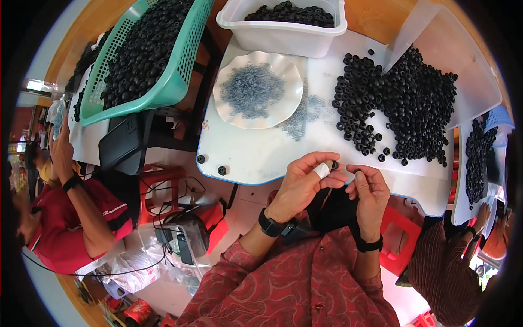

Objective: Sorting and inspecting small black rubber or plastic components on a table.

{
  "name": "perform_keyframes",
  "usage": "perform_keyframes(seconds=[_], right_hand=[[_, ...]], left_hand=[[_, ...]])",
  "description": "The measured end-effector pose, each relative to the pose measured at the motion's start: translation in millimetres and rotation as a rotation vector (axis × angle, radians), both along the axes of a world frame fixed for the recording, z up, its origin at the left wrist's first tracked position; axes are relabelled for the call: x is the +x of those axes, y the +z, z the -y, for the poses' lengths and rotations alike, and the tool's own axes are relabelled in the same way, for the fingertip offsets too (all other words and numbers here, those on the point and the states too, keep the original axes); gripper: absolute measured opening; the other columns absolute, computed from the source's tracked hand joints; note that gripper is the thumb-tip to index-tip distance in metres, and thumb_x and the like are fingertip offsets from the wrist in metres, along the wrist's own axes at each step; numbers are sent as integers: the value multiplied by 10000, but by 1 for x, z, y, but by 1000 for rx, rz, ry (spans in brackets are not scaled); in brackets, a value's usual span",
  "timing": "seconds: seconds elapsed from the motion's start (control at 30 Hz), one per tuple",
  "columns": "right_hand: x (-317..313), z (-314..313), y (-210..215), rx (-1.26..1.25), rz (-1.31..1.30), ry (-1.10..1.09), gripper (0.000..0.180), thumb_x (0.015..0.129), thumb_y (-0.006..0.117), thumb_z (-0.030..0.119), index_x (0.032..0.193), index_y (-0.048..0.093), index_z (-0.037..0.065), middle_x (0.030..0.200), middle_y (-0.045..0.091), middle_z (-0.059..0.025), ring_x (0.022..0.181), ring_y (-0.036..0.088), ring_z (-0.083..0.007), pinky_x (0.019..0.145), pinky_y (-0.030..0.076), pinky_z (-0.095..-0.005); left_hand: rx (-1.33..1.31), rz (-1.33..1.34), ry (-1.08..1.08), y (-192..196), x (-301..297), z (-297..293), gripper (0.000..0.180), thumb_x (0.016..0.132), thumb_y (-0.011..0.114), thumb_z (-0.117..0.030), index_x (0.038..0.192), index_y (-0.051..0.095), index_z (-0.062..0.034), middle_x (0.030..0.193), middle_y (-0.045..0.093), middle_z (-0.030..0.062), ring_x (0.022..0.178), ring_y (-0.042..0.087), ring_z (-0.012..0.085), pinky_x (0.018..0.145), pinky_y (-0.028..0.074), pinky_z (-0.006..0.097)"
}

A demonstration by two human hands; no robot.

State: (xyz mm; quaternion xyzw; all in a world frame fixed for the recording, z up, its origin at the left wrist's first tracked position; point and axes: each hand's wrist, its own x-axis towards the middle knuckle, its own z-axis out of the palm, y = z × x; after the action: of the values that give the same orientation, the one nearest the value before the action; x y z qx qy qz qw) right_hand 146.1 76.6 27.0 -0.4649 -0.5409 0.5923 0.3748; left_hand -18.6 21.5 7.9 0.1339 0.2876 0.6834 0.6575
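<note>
Close together over the table's near edge, my left hand pinches a small black hollow bead-like piece; white tape wraps one of its digits. My right hand has thumb and fingers pressed together around a tiny dark bit too small to make out. Beyond them lies a wide heap of black round pieces with holes. To the left, a white scalloped plate bears many fine dark, thin bits, and more of these are scattered on the tabletop beside it.
A white tub and a green basket hold more black pieces. A translucent bin leans over the heap. Two stray pieces sit by the table's left corner. People sit on both sides; cables hang at the left.
</note>
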Motion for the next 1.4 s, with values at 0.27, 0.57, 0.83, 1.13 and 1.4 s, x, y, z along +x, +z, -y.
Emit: perform_keyframes(seconds=[0.27, 0.57, 0.83, 1.13, 1.4], right_hand=[[-37, -11, 6, 283, 142, 27, 144, 909, 599, -10, 1044, 639, 18, 816, 589, -32, 599, 511, -63, 523, 402, -206], [-80, -36, -3, 830, 600, 5, 176, 867, 631, 17, 1032, 670, 63, 825, 524, -90, 592, 569, -222, 519, 461, -344], [-86, -35, -9, 829, 872, 46, 254, 900, 583, 79, 1146, 644, 83, 881, 526, -87, 661, 618, -262, 553, 498, -377], [-87, -35, -9, 794, 859, 24, 178, 911, 569, 96, 1080, 623, 78, 917, 535, -109, 659, 624, -295, 569, 501, -391], [-92, -33, -13, 853, 858, -38, 86, 911, 592, 124, 988, 622, 101, 885, 549, -89, 624, 617, -294, 542, 494, -392]], left_hand=[[-16, -82, 114, 4, -8, 10, 298, 988, 489, -21, 1271, 556, 47, 1078, 646, 165, 891, 684, 228, 756, 591, 306], [-21, 21, 182, -3, -19, 15, 267, 994, 505, -65, 1224, 574, 51, 1090, 649, 184, 871, 687, 222, 742, 591, 304], [0, 24, 174, -5, -23, 14, 267, 986, 527, -70, 1224, 579, 41, 1088, 652, 176, 874, 670, 205, 737, 576, 292], [3, 63, 172, -5, -26, 19, 265, 982, 537, -67, 1220, 586, 38, 1070, 656, 158, 872, 650, 184, 746, 557, 283], [22, 89, 186, -7, -24, 19, 274, 981, 525, -42, 1236, 575, 44, 1095, 641, 157, 921, 658, 208, 836, 560, 317]])
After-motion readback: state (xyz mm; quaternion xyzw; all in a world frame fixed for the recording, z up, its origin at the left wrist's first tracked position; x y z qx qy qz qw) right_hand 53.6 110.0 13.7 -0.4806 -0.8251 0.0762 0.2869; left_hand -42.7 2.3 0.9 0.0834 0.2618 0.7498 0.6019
